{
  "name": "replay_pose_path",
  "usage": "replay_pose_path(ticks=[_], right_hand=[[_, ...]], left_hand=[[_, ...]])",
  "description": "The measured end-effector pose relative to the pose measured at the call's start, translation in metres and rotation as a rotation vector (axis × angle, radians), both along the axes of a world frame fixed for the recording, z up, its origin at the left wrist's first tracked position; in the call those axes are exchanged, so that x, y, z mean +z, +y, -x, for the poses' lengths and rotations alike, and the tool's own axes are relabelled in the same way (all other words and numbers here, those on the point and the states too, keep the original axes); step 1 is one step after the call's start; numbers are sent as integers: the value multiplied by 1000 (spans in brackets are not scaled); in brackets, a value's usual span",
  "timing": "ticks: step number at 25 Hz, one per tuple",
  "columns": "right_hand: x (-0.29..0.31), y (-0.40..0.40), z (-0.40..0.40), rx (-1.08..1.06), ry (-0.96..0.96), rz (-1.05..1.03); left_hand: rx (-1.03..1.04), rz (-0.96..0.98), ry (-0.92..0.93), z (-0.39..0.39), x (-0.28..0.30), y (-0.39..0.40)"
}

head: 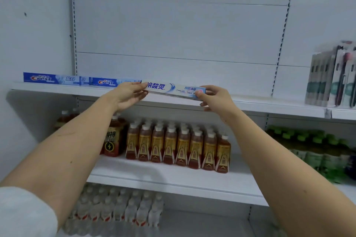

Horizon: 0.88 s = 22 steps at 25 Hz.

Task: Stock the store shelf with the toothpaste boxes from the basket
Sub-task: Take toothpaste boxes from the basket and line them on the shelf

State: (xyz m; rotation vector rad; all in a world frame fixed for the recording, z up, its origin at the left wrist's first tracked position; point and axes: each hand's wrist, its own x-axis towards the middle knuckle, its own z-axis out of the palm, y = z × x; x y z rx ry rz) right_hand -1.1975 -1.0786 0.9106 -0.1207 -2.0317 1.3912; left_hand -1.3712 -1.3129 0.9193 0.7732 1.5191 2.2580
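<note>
A long white and blue toothpaste box [174, 89] lies lengthwise at the front of the top white shelf [269, 105]. My left hand [128, 95] pinches its left end and my right hand [213, 98] holds its right end, thumb on the front face. Two blue Crest toothpaste boxes [51, 78] [105, 82] stand in a row on the same shelf to the left, the nearer one right beside my left hand. The basket is out of view.
Packs of toothbrushes [333, 77] stand at the right end of the top shelf. The shelf below holds rows of amber drink bottles [177, 146] and green-capped bottles [312, 150]. Clear water bottles [119, 209] fill the lowest shelf.
</note>
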Motion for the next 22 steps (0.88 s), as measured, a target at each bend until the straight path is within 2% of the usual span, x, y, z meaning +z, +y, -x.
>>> replay_pose_path(ticks=[2, 5, 8, 13, 17, 22], right_hand=[[5, 11, 10, -25, 17, -5], [12, 27, 30, -83, -1, -49], [15, 42, 57, -163, -65, -177], [23, 58, 112, -269, -123, -334], [34, 59, 155, -274, -274, -428], [39, 52, 208, -398, -322, -771]], left_hand=[[8, -43, 2, 7, 2, 21], [47, 19, 54, 21, 5, 51], [172, 232, 225, 51, 9, 72], [324, 722, 604, 113, 24, 70], [258, 845, 640, 145, 33, 64], [312, 987, 728, 177, 44, 67]])
